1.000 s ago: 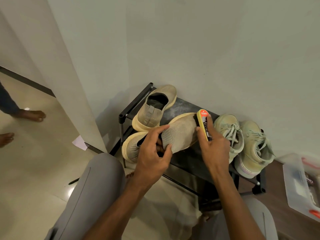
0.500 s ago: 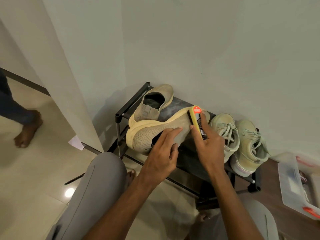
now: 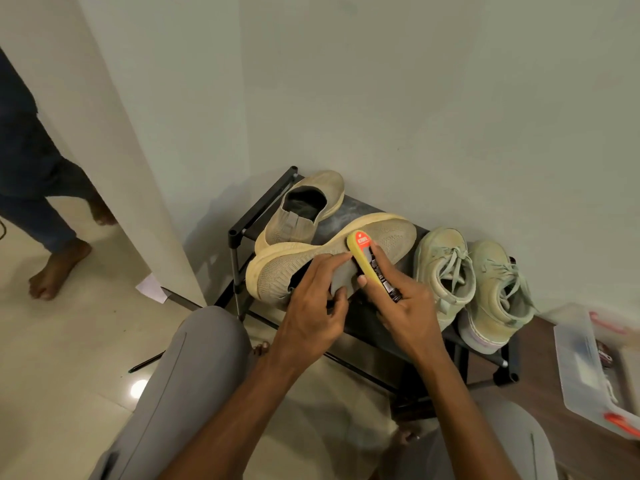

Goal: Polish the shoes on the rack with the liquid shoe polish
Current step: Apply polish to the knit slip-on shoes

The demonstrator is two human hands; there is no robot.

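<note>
My left hand (image 3: 313, 308) grips a beige knit slip-on shoe (image 3: 304, 263) by its collar, tipped on its side so the cream sole faces up and left, above the black shoe rack (image 3: 242, 230). My right hand (image 3: 403, 311) holds the liquid shoe polish (image 3: 367, 258), a bottle with a yellow edge and orange label, its tip pressed against the shoe's upper. The matching slip-on (image 3: 304, 206) stands on the rack behind. Two pale green lace-up sneakers (image 3: 474, 282) sit at the rack's right end.
A wall runs close behind the rack and a pillar stands to its left. A clear plastic box (image 3: 588, 362) lies on the brown floor at right. Another person's barefoot legs (image 3: 52, 237) are at far left. My grey-trousered knees fill the bottom.
The held shoe has turned from upper-facing-me onto its side, sole up. The polish bottle has slid along its upper. The other person has stepped closer at the left.
</note>
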